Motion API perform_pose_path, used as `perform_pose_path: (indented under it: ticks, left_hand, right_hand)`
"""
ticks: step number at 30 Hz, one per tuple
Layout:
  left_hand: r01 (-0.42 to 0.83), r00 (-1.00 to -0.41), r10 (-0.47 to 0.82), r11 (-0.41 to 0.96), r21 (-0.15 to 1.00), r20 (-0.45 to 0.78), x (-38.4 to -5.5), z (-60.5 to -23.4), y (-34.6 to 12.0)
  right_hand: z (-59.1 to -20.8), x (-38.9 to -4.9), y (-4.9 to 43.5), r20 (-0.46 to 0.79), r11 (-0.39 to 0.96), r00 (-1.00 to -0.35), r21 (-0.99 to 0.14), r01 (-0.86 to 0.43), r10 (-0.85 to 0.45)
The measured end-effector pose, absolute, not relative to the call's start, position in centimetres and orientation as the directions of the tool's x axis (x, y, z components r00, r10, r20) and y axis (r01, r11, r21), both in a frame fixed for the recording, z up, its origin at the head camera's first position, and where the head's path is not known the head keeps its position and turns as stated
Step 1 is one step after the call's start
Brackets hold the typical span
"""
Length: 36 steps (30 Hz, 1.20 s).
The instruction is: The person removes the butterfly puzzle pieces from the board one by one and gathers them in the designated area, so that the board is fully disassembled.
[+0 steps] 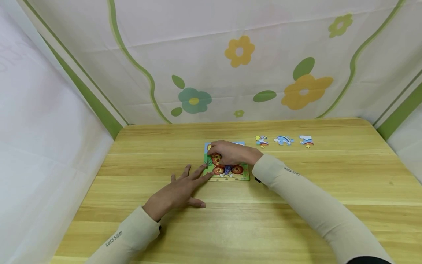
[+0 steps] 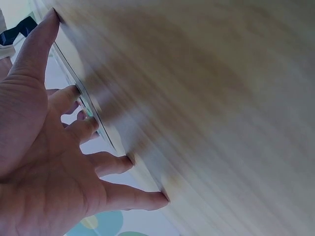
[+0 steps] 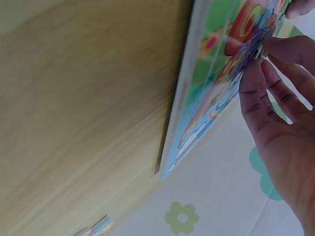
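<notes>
A picture puzzle board [image 1: 244, 175] with a butterfly on green and blue lies on the wooden table. My right hand [image 1: 227, 152] reaches over its upper left part and covers some of the picture. In the right wrist view, the thumb and fingers of the right hand [image 3: 283, 93] pinch a small puzzle piece [image 3: 260, 50], mostly hidden, right at the board's surface. Spread wide, my left hand [image 1: 181, 189] has two fingertips at the board's lower left edge. The left wrist view has the other fingertips of the left hand [image 2: 74, 142] on the tabletop.
Three loose puzzle pieces lie in a row right of the board: one with a yellow shape [image 1: 262, 141], one with a rainbow [image 1: 283, 140] and one with a cloud [image 1: 306, 140]. Behind the table [image 1: 158, 146] hangs a white cloth [image 1: 204, 47] printed with flowers.
</notes>
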<state>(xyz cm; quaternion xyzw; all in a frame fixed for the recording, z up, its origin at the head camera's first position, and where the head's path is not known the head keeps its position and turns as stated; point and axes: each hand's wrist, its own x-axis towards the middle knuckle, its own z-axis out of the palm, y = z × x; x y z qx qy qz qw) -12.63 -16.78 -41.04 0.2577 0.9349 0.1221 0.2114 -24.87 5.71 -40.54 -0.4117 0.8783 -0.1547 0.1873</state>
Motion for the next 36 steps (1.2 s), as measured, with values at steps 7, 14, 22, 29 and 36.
perform_pose_path:
  ticks: [7,14,22,29,36]
  left_hand:
    - [0.423,-0.779,0.532,0.836,0.349,-0.331,-12.6,-41.0,-16.8]
    - [0.409,-0.782,0.524,0.840,0.356,-0.337,-12.6,-41.1,-16.8]
    - [0.404,-0.783,0.522,0.840,0.363,-0.337,-12.6,-41.1,-16.7]
    - [0.400,-0.785,0.522,0.839,0.369,-0.334,-12.6,-41.1,-16.8]
    - [0.405,-0.784,0.526,0.836,0.370,-0.331,-12.6,-41.1,-16.8]
  right_hand:
    - [-40.3,-24.7,6.3,-0.151,0.586,-0.593,-0.462,-0.665,-0.791]
    - [-40.3,-24.8,8.0,-0.131,0.587,-0.612,-0.493,-0.642,-0.780]
    - [-39.9,-25.0,11.6,-0.074,0.582,-0.647,-0.522,-0.624,-0.759]
    - [-39.9,-24.9,15.0,-0.051,0.605,-0.685,-0.518,-0.605,-0.727]
    - [-40.5,-24.6,18.3,-0.053,0.641,-0.711,-0.483,-0.596,-0.701]
